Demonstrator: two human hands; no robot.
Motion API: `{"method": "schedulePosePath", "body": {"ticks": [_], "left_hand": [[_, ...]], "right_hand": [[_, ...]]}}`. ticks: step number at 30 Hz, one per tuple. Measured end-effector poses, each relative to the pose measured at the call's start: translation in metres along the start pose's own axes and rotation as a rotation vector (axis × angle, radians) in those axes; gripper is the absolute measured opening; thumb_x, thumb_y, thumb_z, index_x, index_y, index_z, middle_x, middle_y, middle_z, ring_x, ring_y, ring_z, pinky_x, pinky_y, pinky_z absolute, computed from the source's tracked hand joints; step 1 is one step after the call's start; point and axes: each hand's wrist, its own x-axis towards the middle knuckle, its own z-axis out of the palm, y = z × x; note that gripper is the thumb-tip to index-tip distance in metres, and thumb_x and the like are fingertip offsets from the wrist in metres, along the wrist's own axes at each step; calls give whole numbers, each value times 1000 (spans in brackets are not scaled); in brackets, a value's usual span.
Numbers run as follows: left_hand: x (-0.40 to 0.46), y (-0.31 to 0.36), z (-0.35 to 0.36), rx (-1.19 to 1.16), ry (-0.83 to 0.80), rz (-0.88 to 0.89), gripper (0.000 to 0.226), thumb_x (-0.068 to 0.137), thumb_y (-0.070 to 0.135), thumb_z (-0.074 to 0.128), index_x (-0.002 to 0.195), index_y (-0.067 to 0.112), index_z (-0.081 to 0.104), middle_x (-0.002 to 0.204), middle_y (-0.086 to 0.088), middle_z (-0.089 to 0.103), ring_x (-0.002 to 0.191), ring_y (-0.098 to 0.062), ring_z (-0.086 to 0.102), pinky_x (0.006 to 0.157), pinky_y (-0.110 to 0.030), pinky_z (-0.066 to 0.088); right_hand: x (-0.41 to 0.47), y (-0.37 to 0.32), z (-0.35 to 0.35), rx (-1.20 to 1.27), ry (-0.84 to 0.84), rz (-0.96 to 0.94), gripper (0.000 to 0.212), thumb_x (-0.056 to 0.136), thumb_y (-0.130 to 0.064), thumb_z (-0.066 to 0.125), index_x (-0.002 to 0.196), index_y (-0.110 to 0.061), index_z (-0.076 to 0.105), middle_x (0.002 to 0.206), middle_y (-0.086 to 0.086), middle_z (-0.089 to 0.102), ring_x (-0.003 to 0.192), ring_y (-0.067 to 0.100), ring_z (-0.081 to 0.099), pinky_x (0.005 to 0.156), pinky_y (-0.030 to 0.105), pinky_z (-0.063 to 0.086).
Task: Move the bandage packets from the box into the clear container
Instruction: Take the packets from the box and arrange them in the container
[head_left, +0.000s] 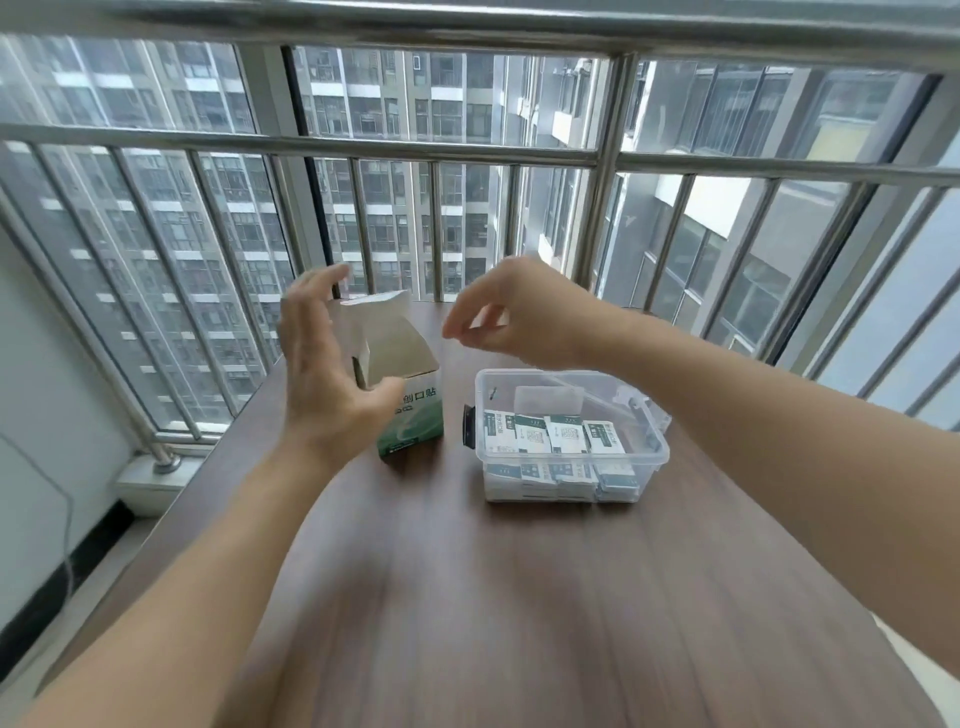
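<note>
Nearest the camera, two bare forearms reach out over a dark brown wood-grain table. Beyond them, to the right, sits the clear rectangular plastic container, already holding many white-and-green bandage packets, some standing in a row and others lying flat beneath, so most of the moving appears to be done.

To the left of it and a little apart stands the small white-and-green cardboard box, upright, its top flaps open. What shows of its inside looks pale and bare, though the bottom is hidden, so whether any packets remain cannot be told.

The left hand is spread wide at the box's left side, thumb near the front face and fingers curved past the raised flap; it is blurred and seems not to be gripping anything. The right hand hovers above and between box and container, its fingertips drooped and loosely pinched toward each other with no packet visible between them.

Judging by this, the task is near its end: what is left is to check the box and take out anything inside.

Farthest off, a steel railing fronts a window onto tall apartment blocks.
</note>
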Motion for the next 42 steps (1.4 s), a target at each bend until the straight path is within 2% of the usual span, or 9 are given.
{"method": "schedulePosePath", "body": {"ticks": [4, 7, 10, 14, 17, 23, 32, 38, 42], "left_hand": [[-13, -35, 6, -206, -244, -570, 140, 60, 5, 94, 157, 32, -3, 157, 5, 23, 142, -7, 24, 116, -33, 27], [-16, -55, 14, -398, -332, -736, 126, 49, -8, 94, 153, 17, 27, 136, -1, 54, 132, -17, 51, 101, -32, 47], [-14, -60, 14, -390, -290, -553, 81, 45, -9, 85, 118, 16, 59, 113, -4, 68, 114, -24, 63, 87, -30, 58], [0, -48, -2, -285, -254, -295, 69, 69, -5, 74, 118, 40, 59, 113, 2, 67, 107, -14, 64, 92, -52, 55], [13, -40, -8, -289, -245, -171, 60, 78, -1, 74, 122, 37, 58, 110, -4, 70, 106, -27, 68, 92, -56, 54], [14, -26, -11, -250, -243, -151, 58, 79, -1, 78, 123, 32, 59, 109, 4, 69, 105, -17, 66, 95, -54, 54], [15, -18, -9, -120, -390, -166, 70, 77, 2, 78, 130, 41, 54, 116, 14, 63, 104, -22, 64, 92, -53, 56], [13, -15, -5, -106, -472, -200, 74, 69, -9, 78, 127, 31, 56, 111, 20, 60, 111, -11, 58, 94, -45, 55], [12, -15, -1, -121, -500, -216, 79, 61, -2, 76, 121, 43, 54, 106, 25, 61, 106, -18, 61, 90, -49, 56]], "right_hand": [[27, -16, 26, -79, -16, -17, 20, 92, -10, 70, 106, -23, 77, 102, -13, 73, 71, -17, 57, 64, -3, 40], [36, -23, 36, -157, -30, 2, 20, 90, -10, 73, 106, -21, 77, 107, -8, 74, 93, 3, 65, 87, 15, 48], [35, -22, 42, -286, -30, 17, 24, 87, -13, 76, 108, -25, 77, 109, -9, 73, 98, 10, 66, 92, 27, 52], [25, -23, 46, -391, 39, -38, 26, 89, -25, 67, 112, -35, 74, 111, -9, 73, 99, 19, 66, 88, 40, 55], [19, -25, 48, -406, 26, -93, 20, 95, -32, 56, 109, -34, 70, 106, -5, 71, 94, 23, 65, 79, 40, 56], [13, -32, 38, -308, -63, -91, 26, 91, -37, 68, 116, -40, 67, 111, -11, 69, 97, 19, 64, 81, 38, 56], [6, -25, 33, -297, -93, -42, 24, 88, -34, 73, 112, -37, 71, 103, -12, 70, 92, 19, 64, 83, 34, 56], [0, -31, 29, -539, -53, -163, 17, 96, -36, 58, 103, -24, 69, 83, -7, 54, 75, 24, 53, 61, 32, 43], [5, -33, 34, -517, -89, -107, 19, 94, -39, 63, 95, -20, 66, 89, -1, 64, 77, 27, 61, 66, 38, 55]]}}
